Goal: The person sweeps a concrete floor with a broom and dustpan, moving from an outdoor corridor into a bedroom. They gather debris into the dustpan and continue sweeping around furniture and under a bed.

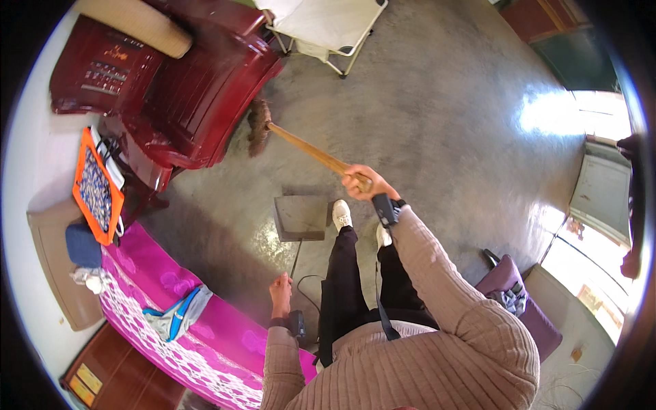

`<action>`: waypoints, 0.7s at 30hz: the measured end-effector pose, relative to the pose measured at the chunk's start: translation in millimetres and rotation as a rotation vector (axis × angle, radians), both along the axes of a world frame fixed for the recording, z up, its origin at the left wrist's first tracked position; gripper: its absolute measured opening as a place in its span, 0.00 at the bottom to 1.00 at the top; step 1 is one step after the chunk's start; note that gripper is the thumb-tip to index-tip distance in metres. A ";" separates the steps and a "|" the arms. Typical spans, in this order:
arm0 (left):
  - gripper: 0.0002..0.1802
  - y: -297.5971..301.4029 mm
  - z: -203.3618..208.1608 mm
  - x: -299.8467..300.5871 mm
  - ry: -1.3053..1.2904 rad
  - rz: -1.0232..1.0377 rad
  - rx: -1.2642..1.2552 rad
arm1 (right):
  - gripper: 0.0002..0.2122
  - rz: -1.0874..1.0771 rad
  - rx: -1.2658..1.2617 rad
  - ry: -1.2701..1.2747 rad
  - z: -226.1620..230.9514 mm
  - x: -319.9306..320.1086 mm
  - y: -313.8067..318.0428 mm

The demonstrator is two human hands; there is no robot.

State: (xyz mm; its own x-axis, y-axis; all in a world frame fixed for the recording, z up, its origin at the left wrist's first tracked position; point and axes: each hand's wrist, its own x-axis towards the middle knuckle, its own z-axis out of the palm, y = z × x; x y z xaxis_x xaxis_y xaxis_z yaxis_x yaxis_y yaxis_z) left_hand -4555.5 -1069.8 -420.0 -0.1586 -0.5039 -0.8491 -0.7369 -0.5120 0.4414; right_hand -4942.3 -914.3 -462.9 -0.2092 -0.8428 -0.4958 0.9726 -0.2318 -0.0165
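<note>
My right hand (365,180) is closed round the end of a broom's wooden handle. The broom (260,125) reaches forward and left, its brown bristle head on the floor beside the red wooden armchair (198,89). Lower down, my left hand (281,294) is closed on the thin dark handle of a long-handled dustpan. The grey, square dustpan (299,217) rests on the floor in front of my left shoe (342,215), apart from the broom head. Dark devices are strapped to both my wrists.
A folding chair with pale fabric (324,24) stands ahead. To the left, a bench under a magenta and white lace cover (232,335) carries a grey and blue cloth item (181,313). An orange-edged bag (98,186) stands by the wall. A purple cushioned seat (529,301) is at right.
</note>
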 end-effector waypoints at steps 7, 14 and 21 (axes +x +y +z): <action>0.20 -6.3 6.7 -68.7 -0.003 -0.244 -0.124 | 0.06 -0.244 0.120 -0.329 81.9 18.1 206.8; 0.19 22.8 25.6 -170.6 -0.007 -0.408 -0.094 | 0.10 -0.490 0.379 -0.376 155.9 57.8 412.8; 0.19 69.6 44.2 -281.1 0.027 -0.682 -0.103 | 0.06 -0.685 0.757 -0.365 200.2 97.9 551.8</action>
State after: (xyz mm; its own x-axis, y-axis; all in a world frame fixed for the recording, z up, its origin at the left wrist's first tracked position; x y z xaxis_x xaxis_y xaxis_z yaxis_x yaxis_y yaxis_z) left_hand -4836.6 -1000.2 -375.8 -0.4895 -0.3620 -0.7933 -0.8673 0.1075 0.4861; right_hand -4844.5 -362.4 -262.7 -0.2535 -0.0524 -0.9659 0.6152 -0.7793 -0.1192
